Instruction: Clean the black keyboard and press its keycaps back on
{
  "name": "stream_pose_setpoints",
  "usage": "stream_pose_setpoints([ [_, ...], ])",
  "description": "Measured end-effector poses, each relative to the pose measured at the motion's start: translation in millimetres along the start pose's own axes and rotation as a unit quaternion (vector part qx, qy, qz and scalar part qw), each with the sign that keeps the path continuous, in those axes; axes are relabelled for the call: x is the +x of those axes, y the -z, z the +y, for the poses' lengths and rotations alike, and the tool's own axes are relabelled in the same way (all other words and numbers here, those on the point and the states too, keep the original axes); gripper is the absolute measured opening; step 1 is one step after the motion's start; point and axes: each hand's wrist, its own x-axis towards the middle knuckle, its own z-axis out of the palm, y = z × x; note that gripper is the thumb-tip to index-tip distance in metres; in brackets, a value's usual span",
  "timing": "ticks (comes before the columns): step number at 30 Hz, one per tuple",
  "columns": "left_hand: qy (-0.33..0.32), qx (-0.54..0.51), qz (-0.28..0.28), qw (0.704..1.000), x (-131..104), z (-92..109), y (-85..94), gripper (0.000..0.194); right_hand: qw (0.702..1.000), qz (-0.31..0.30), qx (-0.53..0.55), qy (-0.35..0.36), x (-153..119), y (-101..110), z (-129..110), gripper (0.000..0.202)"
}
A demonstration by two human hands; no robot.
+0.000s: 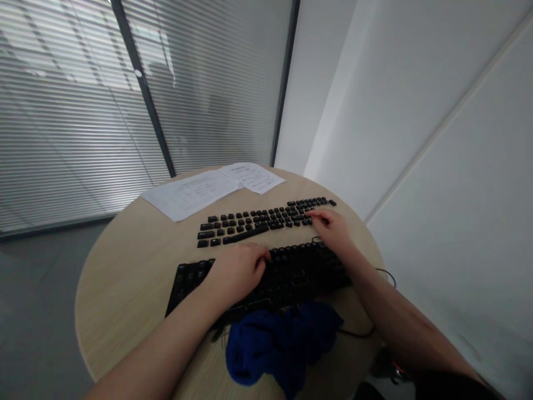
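Note:
Rows of loose black keycaps [245,223] lie on the round wooden table, laid out in keyboard order. In front of them is a black keyboard [287,278], its middle part dark and seemingly without caps, while some keys stand at its left end. My left hand [239,269] rests on the keyboard's upper left part, fingers curled down; what they grip, if anything, is hidden. My right hand [331,228] reaches to the right part of the keycap rows, thumb and index finger pinched together at a cap too small to make out.
Printed papers [195,191] lie at the table's back left. A crumpled blue cloth [283,344] sits at the near edge, against the keyboard. A black cable [358,334] runs to the right. White wall and a blinds-covered glass partition stand behind.

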Motion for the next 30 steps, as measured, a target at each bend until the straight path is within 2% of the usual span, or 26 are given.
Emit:
stream_pose_setpoints([
  [3, 0.012, 0.006, 0.001, 1.0, 0, -3, 1.8, 0.03, 0.99, -0.092, -0.107, 0.01, 31, -1, 4, 0.027],
  [6, 0.017, 0.011, 0.006, 1.0, 0, -4, 3.5, 0.029, 0.948, -0.223, -0.226, -0.039, 73, -13, 19, 0.028],
  [10, 0.011, 0.008, 0.006, 1.0, -1, -5, 4.8, 0.029, 0.916, -0.298, -0.266, -0.042, 121, -38, 44, 0.025],
  [14, -0.006, 0.007, 0.005, 1.0, -2, -6, 5.1, 0.029, 0.887, -0.364, -0.284, -0.025, 145, -58, 55, 0.02],
  [18, -0.015, 0.006, 0.011, 1.0, -3, -8, 4.5, 0.029, 0.867, -0.401, -0.297, -0.017, 157, -70, 59, 0.021],
  [23, -0.026, 0.0, 0.0, 1.0, -3, -10, 4.3, 0.028, 0.856, -0.426, -0.293, -0.015, 159, -81, 64, 0.021],
  [27, -0.033, 0.0, 0.004, 0.999, -2, -11, 3.4, 0.026, 0.865, -0.417, -0.277, -0.021, 159, -87, 65, 0.018],
  [30, -0.032, 0.006, -0.004, 0.999, -2, -12, 2.1, 0.027, 0.887, -0.386, -0.252, -0.021, 161, -87, 59, 0.014],
])
